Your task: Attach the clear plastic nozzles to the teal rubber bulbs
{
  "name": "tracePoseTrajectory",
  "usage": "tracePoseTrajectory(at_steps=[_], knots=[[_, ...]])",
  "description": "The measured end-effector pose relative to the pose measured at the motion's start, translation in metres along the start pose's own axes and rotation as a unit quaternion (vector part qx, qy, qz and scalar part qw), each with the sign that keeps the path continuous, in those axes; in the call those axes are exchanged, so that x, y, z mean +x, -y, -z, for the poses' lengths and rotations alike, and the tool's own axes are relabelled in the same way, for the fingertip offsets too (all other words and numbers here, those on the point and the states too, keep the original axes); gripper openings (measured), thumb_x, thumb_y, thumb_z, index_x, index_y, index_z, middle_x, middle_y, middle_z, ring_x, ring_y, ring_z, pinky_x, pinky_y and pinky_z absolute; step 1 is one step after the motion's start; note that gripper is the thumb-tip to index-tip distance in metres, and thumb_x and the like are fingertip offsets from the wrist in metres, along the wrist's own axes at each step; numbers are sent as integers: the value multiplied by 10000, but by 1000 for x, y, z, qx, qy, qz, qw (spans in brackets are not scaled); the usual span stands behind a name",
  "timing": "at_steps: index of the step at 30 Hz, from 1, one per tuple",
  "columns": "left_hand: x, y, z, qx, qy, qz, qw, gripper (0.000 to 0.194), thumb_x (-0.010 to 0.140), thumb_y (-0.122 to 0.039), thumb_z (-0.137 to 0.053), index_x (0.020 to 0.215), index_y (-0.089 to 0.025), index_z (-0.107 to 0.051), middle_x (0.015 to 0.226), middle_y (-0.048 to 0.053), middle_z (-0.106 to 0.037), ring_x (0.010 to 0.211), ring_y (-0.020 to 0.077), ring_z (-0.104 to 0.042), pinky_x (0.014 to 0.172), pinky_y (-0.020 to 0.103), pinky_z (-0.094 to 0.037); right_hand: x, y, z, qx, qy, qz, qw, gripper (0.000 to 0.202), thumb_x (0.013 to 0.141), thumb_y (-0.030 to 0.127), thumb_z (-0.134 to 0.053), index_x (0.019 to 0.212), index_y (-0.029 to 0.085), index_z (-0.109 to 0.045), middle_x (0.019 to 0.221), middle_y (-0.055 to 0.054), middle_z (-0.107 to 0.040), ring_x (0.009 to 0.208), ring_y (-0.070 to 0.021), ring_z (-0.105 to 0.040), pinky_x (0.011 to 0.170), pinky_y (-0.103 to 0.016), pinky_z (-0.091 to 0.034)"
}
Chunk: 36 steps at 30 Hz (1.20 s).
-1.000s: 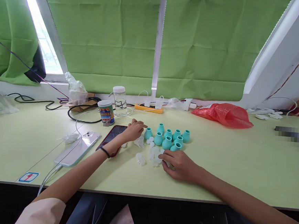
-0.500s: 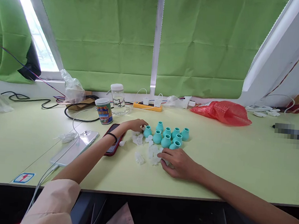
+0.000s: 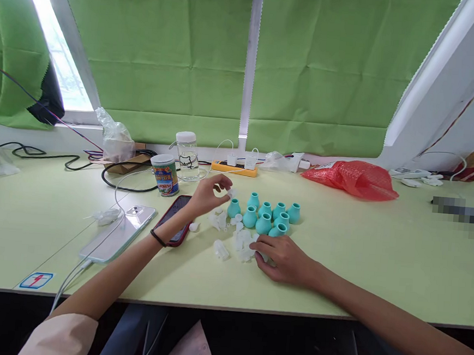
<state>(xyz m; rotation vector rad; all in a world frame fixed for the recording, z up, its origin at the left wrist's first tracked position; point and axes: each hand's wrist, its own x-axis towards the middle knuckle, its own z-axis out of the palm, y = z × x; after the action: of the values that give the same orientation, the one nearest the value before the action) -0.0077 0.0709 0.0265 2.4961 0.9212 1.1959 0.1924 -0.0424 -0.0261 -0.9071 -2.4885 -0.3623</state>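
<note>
Nine turquoise bulbs [image 3: 263, 223] stand upright in a close cluster on the tabletop [image 3: 357, 263], each with a rounded body narrowing to a round neck, open at the top. In front and to the left of them lie translucent plastic pieces [image 3: 241, 240], partly heaped together, their shapes hard to make out, with a ribbed clear cylinder [image 3: 220, 250] on its side just apart from the heap.

The left hand [image 3: 208, 195] is raised, wrist bent, pinching a small translucent piece [image 3: 231, 193] in its fingertips near the top of the leftmost bulb [image 3: 234, 208]. The right hand [image 3: 283, 259] rests low, fingers curved over the right side of the heap; whether it grips any of it cannot be told.

The left forearm passes over a red-cased phone [image 3: 172, 210]. Behind the left hand stands a printed canister [image 3: 165, 176]. To the right, the tabletop spreads broadly toward a red bubble-wrap bag [image 3: 354, 179], and a strip of surface separates the right hand from the front edge.
</note>
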Motion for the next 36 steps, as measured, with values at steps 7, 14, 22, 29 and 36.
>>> tracePoseTrajectory(at_steps=[7,14,22,29,36], knots=[[-26,-26,-11,171,-59,-149,972,181,683,-65,-445,846,-145,-459,794,41,-531,767,138,-451,651,251,-423,0,1,1,-5,0,-2,1000,173,750,146,-403,849,161,-545,701,-26,-556,568,-101,-485,484,-231,-282],[-33,-15,-11,196,-16,-192,962,101,711,-72,-425,749,-131,-497,722,49,-554,723,143,-443,619,249,-413,0,0,-2,12,-6,2,1000,176,757,146,-398,858,155,-542,707,-33,-555,571,-100,-484,482,-228,-291],[-38,-11,-8,167,110,-160,967,121,727,-151,-472,689,-135,-586,622,28,-581,647,116,-489,565,201,-380,-1,-2,-4,26,-2,-9,1000,174,766,160,-397,872,154,-536,702,-28,-541,574,-100,-472,490,-230,-293],[-40,-4,-12,307,174,-206,913,275,794,-170,-382,643,-139,-609,529,37,-543,594,132,-477,496,222,-311,-1,0,-4,32,-6,-7,999,172,764,156,-400,864,144,-539,686,-36,-537,562,-101,-467,488,-226,-291],[-40,-10,-8,228,177,-141,947,195,746,-139,-440,688,-142,-626,587,42,-564,623,122,-497,522,198,-345,-1,-1,-4,36,-4,-8,999,175,765,149,-396,867,145,-537,702,-42,-536,575,-103,-464,495,-224,-300]])
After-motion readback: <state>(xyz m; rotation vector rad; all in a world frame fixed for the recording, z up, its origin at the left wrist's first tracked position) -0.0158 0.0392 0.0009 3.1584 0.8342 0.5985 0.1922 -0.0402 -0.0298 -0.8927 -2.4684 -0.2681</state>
